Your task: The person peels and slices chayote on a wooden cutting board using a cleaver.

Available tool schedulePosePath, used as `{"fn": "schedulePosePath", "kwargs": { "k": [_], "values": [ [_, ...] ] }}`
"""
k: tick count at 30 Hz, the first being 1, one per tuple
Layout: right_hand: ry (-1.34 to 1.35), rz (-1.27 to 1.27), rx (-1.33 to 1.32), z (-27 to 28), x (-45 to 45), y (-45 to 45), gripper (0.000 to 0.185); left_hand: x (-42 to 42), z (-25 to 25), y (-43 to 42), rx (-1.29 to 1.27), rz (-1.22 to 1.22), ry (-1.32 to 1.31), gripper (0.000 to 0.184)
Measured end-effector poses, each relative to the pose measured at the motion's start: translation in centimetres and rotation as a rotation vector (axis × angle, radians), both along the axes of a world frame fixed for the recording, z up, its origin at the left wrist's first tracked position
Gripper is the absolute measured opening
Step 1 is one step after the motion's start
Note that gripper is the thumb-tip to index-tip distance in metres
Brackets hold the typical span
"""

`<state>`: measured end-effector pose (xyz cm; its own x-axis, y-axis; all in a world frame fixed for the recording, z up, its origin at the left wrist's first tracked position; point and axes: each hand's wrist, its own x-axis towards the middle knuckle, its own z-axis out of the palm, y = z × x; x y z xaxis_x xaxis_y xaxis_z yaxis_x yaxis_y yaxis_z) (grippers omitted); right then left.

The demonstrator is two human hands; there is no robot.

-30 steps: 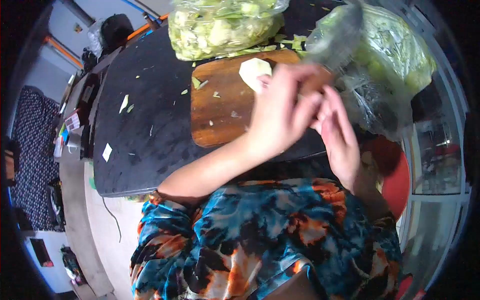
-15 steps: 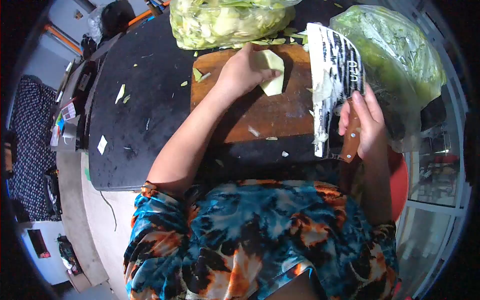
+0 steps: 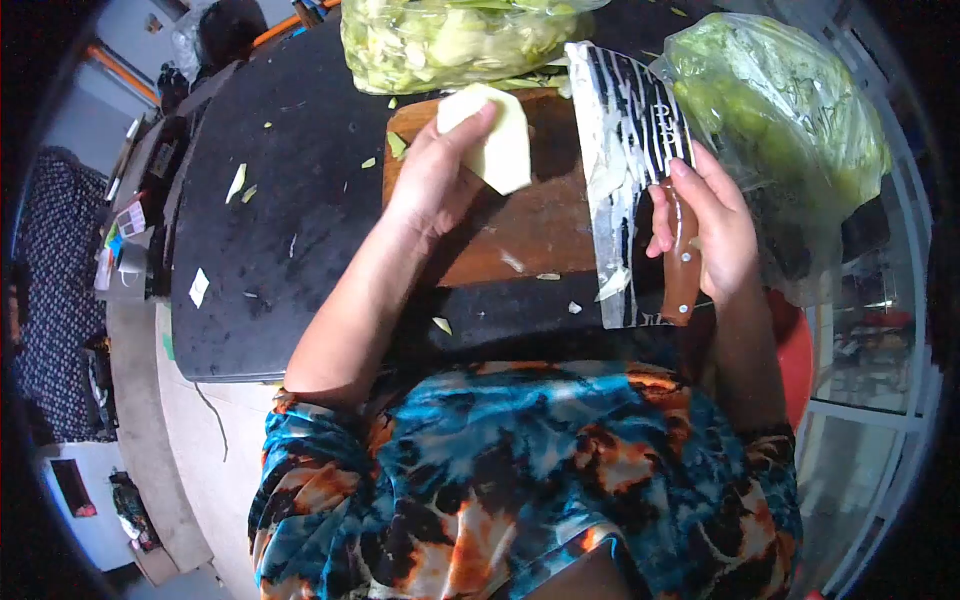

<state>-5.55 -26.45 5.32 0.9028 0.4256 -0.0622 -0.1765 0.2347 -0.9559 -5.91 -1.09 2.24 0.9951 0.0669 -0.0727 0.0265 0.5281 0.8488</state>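
My left hand [image 3: 438, 172] grips a peeled, pale green piece of fruit or vegetable [image 3: 503, 145], thumb across its face, above the wooden cutting board [image 3: 520, 238]. Its exact kind does not show. In my right hand [image 3: 712, 225] is a cleaver [image 3: 630, 165] with a brown riveted handle and a broad blade. The blade has black and white markings and pale scraps stuck to it. It points away from me, over the board's right side, apart from the piece.
Behind the board stands a clear bag of pale green slices [image 3: 440, 50]. Another clear bag with green contents [image 3: 790, 110] lies at the right. Peel scraps [image 3: 237, 183] dot the black table [image 3: 270, 290]. Part of a red seat [image 3: 795, 350] shows at the right.
My left hand has lifted and turned the pale green piece, moving it slightly left and showing its broad face. The cleaver in my right hand has shifted left, nearer to it.
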Motion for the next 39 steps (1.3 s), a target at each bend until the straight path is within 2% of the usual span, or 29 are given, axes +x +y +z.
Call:
{"fn": "schedulePosePath", "kwargs": {
  "k": [4, 8, 13, 16, 17, 26, 29, 39],
  "values": [
    [0.096, 0.000, -0.028, -0.6, 1.4, -1.1, 0.025, 0.6, -0.2, 2.6, -0.208, 0.048, 0.103, 0.037],
    [0.025, 0.028, -0.054, 0.1, 1.0, -0.3, 0.027, 0.6, -0.7, 2.1, -0.141, 0.132, 0.038, 0.033],
    [-0.113, 0.060, -0.098, 1.8, -1.0, 3.1, 0.026, -1.0, 0.5, -0.1, 0.141, 0.188, -0.140, 0.031],
    [-0.200, 0.083, -0.104, 2.0, -1.5, 3.5, 0.027, -1.2, 0.6, -0.2, 0.081, 0.185, -0.258, 0.037],
    [-0.207, 0.077, -0.115, 2.2, -1.7, 3.6, 0.027, -1.5, 1.0, -0.3, 0.092, 0.202, -0.187, 0.053],
    [-0.247, 0.026, -0.232, 2.8, -2.9, 3.5, 0.028, -2.1, 1.6, -0.5, 0.174, 0.191, -0.227, 0.053],
    [-0.241, 0.031, -0.228, 3.0, -3.0, 3.5, 0.026, -1.7, 1.2, -0.7, 0.192, 0.273, -0.224, 0.047],
    [-0.182, -0.041, -0.256, 3.3, -3.4, 3.2, 0.023, -2.3, 1.9, -1.2, 0.179, 0.186, -0.262, 0.045]
  ]
}}
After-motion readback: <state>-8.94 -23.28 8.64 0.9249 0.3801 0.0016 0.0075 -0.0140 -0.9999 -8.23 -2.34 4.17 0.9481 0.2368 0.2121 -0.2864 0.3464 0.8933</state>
